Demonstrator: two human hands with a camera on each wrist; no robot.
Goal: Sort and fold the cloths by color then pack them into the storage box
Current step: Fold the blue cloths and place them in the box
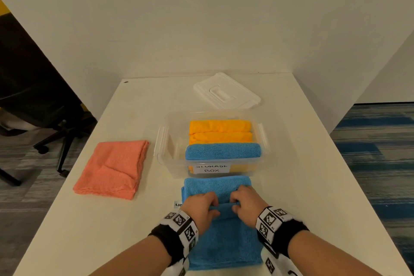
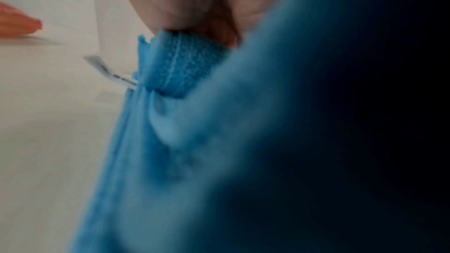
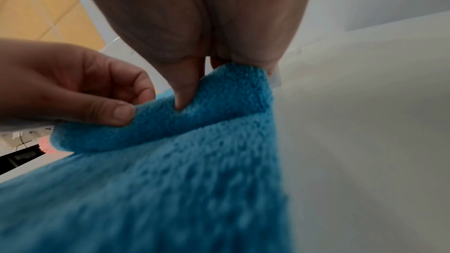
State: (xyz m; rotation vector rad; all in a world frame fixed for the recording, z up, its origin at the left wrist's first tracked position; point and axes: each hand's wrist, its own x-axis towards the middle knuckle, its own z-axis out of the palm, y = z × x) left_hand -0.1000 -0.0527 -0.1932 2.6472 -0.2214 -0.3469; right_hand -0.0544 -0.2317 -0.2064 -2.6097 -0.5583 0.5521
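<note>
A long blue cloth (image 1: 224,237) lies on the white table just in front of the clear storage box (image 1: 163,141). My left hand (image 1: 201,205) and right hand (image 1: 243,200) sit side by side at its middle, each pinching a raised fold of the cloth (image 3: 170,122). The left thumb (image 3: 112,113) presses on that fold in the right wrist view. A white tag (image 2: 114,76) sticks out at the cloth's left edge. Inside the box stand two folded yellow cloths (image 1: 220,132) and one folded blue cloth (image 1: 224,151). A folded pink cloth (image 1: 114,168) lies to the left of the box.
The box's white lid (image 1: 226,92) lies behind it on the table (image 1: 313,186). A label reading STORAGE BOX (image 1: 211,168) is on the box front. An office chair (image 1: 51,119) stands off the table's left side. Walls close the back and right.
</note>
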